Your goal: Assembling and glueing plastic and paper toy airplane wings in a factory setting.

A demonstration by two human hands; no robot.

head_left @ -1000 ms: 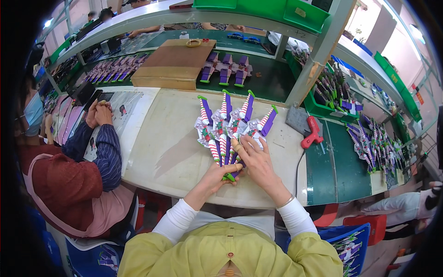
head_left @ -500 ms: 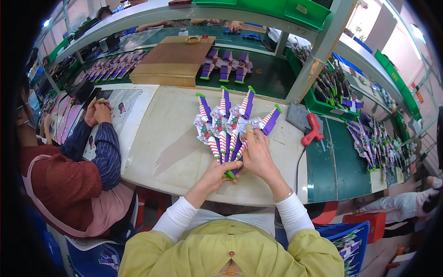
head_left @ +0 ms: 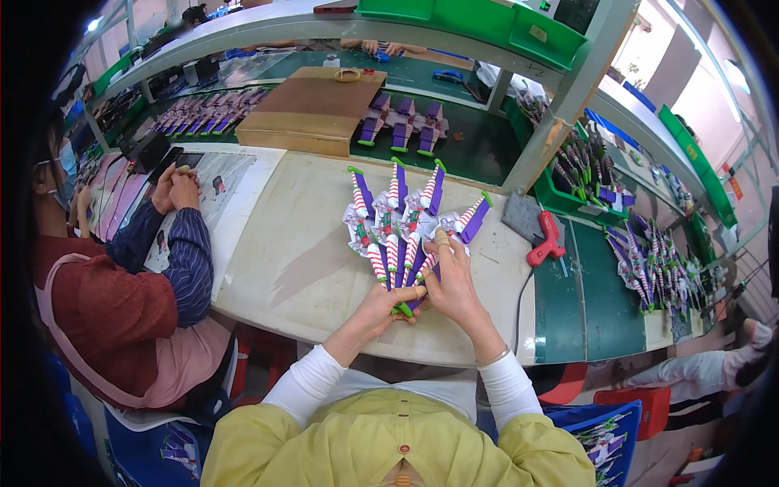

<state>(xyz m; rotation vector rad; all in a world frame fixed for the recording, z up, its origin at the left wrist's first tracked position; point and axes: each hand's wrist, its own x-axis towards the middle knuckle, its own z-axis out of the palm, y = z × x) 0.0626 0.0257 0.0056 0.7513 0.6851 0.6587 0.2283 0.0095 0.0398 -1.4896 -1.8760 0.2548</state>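
Note:
Several toy wing pieces (head_left: 393, 250), purple with red-and-white stripes and green tips, are fanned out above the pale worktop in front of me. My left hand (head_left: 380, 308) is closed round their lower ends, its thumb laid across them. My right hand (head_left: 456, 284) grips the rightmost wing piece (head_left: 477, 221) near its middle, fingers bent and partly hiding it. Tan coverings wrap some fingertips of both hands. White-and-green middle parts of the wings lie side by side, partly overlapping.
Right of my hands lies a red glue gun (head_left: 548, 237) by a grey block (head_left: 521, 216), its cable trailing down. A brown box (head_left: 308, 109) and more wings (head_left: 399, 130) stand behind. A green bin (head_left: 572, 195) holds wings. At left sits a co-worker (head_left: 109, 325) with hands together.
The whole view has shifted slightly. My hands keep almost the same hold on the wing pieces. Across the bench, another person's hands have moved onto a blue toy car.

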